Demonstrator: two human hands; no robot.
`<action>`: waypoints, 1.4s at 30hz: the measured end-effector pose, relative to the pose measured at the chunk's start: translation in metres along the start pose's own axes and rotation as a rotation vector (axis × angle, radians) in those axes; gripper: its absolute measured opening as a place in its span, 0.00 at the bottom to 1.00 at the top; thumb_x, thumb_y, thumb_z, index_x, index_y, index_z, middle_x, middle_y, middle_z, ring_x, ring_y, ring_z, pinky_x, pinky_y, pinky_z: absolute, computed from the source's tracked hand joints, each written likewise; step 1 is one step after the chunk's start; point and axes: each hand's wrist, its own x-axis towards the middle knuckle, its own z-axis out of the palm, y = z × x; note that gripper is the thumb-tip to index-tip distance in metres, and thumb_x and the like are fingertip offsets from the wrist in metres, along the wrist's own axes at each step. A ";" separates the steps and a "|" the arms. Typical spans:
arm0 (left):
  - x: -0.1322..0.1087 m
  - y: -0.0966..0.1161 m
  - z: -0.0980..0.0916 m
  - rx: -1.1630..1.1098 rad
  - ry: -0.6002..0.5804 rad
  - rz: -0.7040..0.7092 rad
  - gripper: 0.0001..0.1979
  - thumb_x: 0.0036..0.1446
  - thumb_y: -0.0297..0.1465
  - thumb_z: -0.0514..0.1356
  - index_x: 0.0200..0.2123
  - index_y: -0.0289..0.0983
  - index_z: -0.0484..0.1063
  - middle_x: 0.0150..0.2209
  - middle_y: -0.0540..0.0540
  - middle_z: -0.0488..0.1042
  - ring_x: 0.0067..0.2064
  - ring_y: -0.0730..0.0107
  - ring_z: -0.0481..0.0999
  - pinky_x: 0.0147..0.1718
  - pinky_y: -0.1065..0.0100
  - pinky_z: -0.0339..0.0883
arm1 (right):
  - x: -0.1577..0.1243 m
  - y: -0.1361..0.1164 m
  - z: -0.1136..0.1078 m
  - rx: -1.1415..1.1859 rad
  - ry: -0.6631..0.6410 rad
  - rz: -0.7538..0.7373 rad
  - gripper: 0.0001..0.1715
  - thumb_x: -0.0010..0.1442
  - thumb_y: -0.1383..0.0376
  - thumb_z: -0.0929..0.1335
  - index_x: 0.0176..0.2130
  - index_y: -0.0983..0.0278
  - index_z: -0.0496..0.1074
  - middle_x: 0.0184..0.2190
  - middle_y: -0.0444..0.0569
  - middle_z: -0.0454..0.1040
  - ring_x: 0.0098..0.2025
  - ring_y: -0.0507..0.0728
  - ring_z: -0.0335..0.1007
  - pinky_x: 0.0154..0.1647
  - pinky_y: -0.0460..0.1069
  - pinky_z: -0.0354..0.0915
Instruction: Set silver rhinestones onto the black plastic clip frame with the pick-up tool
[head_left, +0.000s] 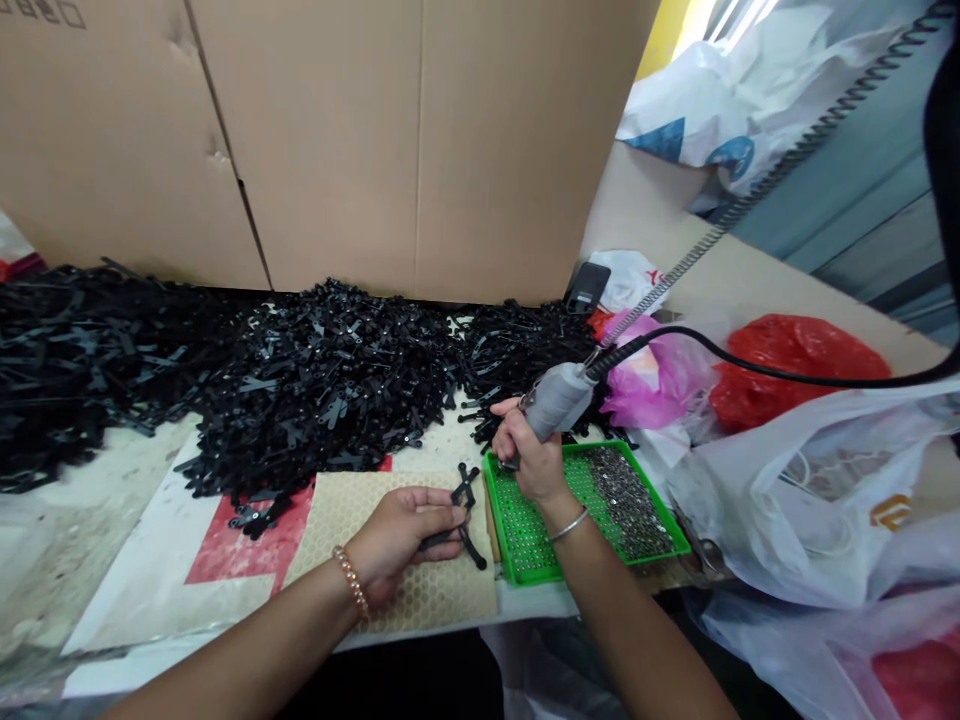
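Beside the green screw tray [501,510], the left hand [397,535] pinches black plastic strips [461,515], the right hand [534,455] grips an electric screwdriver [559,398]; a huge strip pile [300,390] remains.

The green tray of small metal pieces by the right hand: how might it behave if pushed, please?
The green tray looks light and shallow, so it would probably slide easily. Its loose metal pieces are heaped at one end and would likely shift or spill if tipped.
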 end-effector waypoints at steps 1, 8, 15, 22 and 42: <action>0.000 0.000 0.000 -0.001 -0.003 0.001 0.14 0.42 0.24 0.70 0.34 0.29 0.72 0.29 0.44 0.75 0.29 0.73 0.74 0.31 0.70 0.75 | 0.000 0.000 0.000 0.003 -0.003 -0.002 0.15 0.58 0.53 0.70 0.34 0.62 0.71 0.14 0.36 0.58 0.16 0.49 0.54 0.19 0.45 0.56; 0.000 0.001 0.001 0.000 -0.009 0.005 0.17 0.38 0.26 0.73 0.33 0.29 0.73 0.28 0.44 0.75 0.29 0.73 0.74 0.31 0.71 0.75 | -0.001 0.000 0.001 -0.021 0.004 -0.020 0.14 0.58 0.53 0.70 0.35 0.62 0.71 0.14 0.36 0.58 0.16 0.49 0.55 0.20 0.45 0.57; -0.001 0.001 0.002 -0.006 0.024 0.006 0.17 0.36 0.26 0.73 0.30 0.30 0.72 0.27 0.46 0.75 0.28 0.72 0.74 0.30 0.69 0.75 | 0.000 -0.021 0.005 0.094 0.085 -0.041 0.12 0.57 0.56 0.70 0.36 0.62 0.73 0.14 0.36 0.58 0.16 0.48 0.53 0.20 0.44 0.57; -0.003 0.001 0.003 -0.023 0.008 0.026 0.16 0.38 0.25 0.73 0.31 0.30 0.71 0.26 0.47 0.74 0.26 0.74 0.73 0.29 0.70 0.74 | -0.013 -0.066 0.031 0.348 0.093 -0.052 0.16 0.56 0.50 0.69 0.37 0.59 0.72 0.12 0.34 0.52 0.14 0.48 0.46 0.20 0.44 0.57; -0.004 0.000 0.001 -0.034 -0.007 0.047 0.19 0.33 0.28 0.75 0.29 0.31 0.72 0.26 0.47 0.74 0.26 0.74 0.73 0.28 0.70 0.73 | -0.023 -0.046 0.058 0.267 0.072 0.052 0.18 0.54 0.50 0.70 0.34 0.61 0.69 0.12 0.34 0.54 0.15 0.48 0.50 0.19 0.44 0.56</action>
